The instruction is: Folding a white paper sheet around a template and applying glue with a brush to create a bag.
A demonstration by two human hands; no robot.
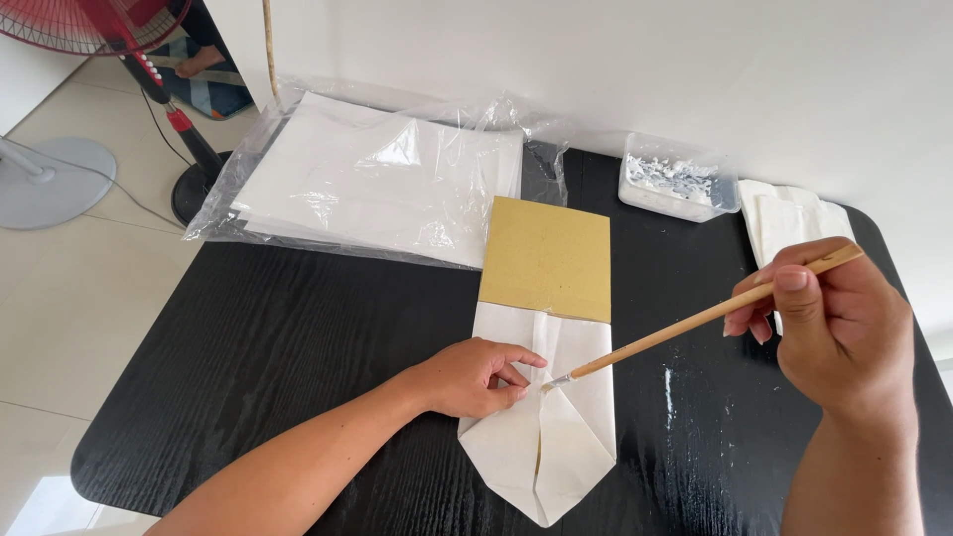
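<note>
Head view looks down on a black desk [258,347]. Left hand [475,377] lies fingers curled, pressing down on a folded white paper bag [556,437], holding nothing. Right hand [839,328] is closed around a thin wooden brush [695,323], whose tip touches the paper just beside the left fingertips. Tan cardboard [546,258] sticks out of the bag beyond the left hand. Farther off lie a plastic-wrapped stack of white sheets [367,179] and, beyond the right hand, a clear tub of white paste [675,187].
</note>
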